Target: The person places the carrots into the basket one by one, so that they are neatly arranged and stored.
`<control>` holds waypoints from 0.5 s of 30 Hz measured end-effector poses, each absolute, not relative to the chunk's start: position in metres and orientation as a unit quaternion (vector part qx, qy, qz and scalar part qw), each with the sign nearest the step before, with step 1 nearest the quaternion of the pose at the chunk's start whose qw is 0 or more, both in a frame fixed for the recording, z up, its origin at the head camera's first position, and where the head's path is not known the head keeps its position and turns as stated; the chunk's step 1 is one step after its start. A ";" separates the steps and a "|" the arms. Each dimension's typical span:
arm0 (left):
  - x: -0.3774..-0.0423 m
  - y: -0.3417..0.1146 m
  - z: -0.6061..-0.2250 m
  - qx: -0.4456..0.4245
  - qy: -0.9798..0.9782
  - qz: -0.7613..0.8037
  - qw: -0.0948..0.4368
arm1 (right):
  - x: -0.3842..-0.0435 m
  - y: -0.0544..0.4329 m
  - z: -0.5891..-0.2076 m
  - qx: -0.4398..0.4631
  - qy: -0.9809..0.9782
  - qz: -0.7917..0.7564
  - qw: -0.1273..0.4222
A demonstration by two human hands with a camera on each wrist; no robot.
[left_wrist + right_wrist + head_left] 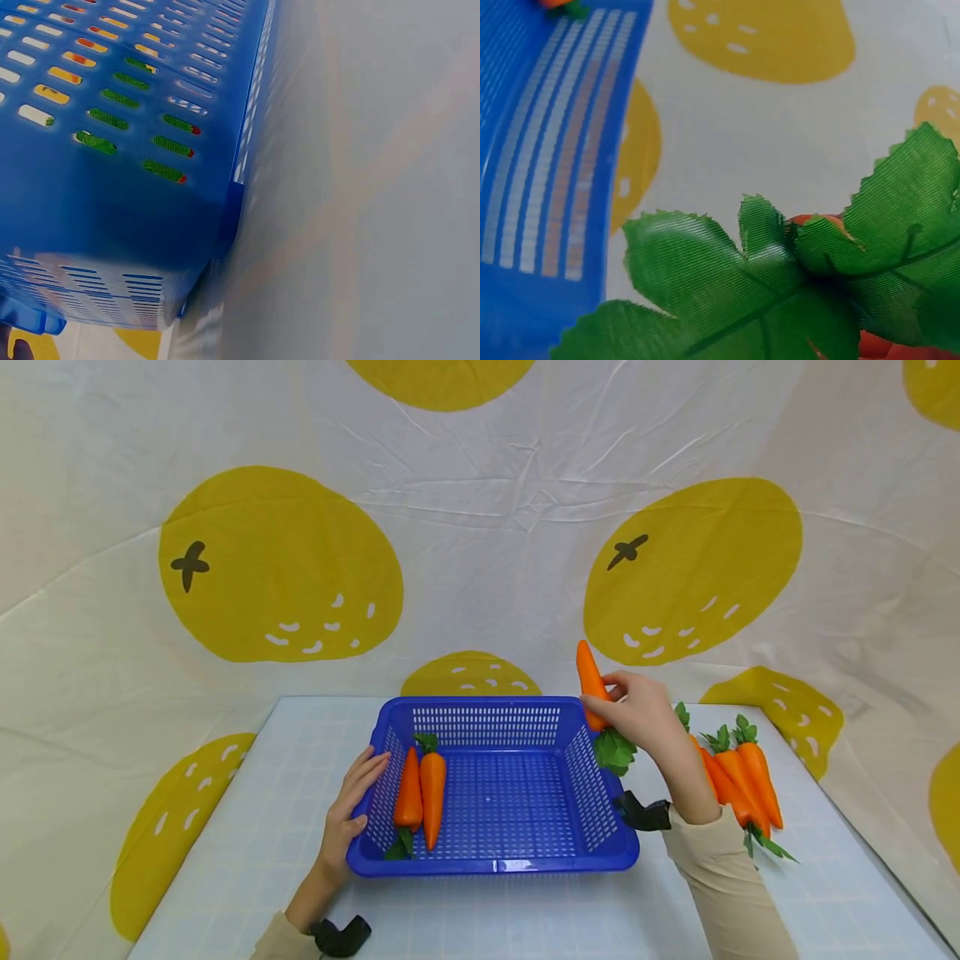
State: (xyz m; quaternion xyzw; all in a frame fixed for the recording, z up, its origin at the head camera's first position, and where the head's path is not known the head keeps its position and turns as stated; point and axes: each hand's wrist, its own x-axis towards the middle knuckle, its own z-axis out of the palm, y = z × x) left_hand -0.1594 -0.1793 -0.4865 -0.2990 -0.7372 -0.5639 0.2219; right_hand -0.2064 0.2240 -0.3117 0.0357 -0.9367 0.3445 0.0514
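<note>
1. The left hand (pixel 345 810) rested on the edge of the blue basket (pixel 420 866), its fingers mostly straight
2. The right hand (pixel 641 706) pinched one carrot (pixel 588 668) with its tip up and its leaves (pixel 615 753) hanging below the fingers
3. Two carrots (pixel 432 793) lay in the basket just right of the left hand, and a pile of carrots (pixel 759 781) lay right of the right hand
4. It seemed wise to pinch snugly, keep the leaves from catching the edge, and steady the basket with the left hand
</note>
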 end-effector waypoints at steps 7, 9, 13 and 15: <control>-0.162 -0.180 -0.487 -0.306 -0.732 -0.565 0.228 | -0.221 0.190 -0.316 0.053 -0.878 0.475 0.032; -0.162 -0.180 -0.487 -0.306 -0.731 -0.565 0.228 | -0.224 0.178 -0.317 0.057 -0.851 0.521 0.021; -0.162 -0.180 -0.487 -0.307 -0.731 -0.566 0.225 | -0.231 0.158 -0.320 0.059 -0.806 0.588 -0.012; -0.161 -0.180 -0.487 -0.306 -0.732 -0.566 0.226 | -0.234 0.150 -0.322 0.059 -0.792 0.606 -0.029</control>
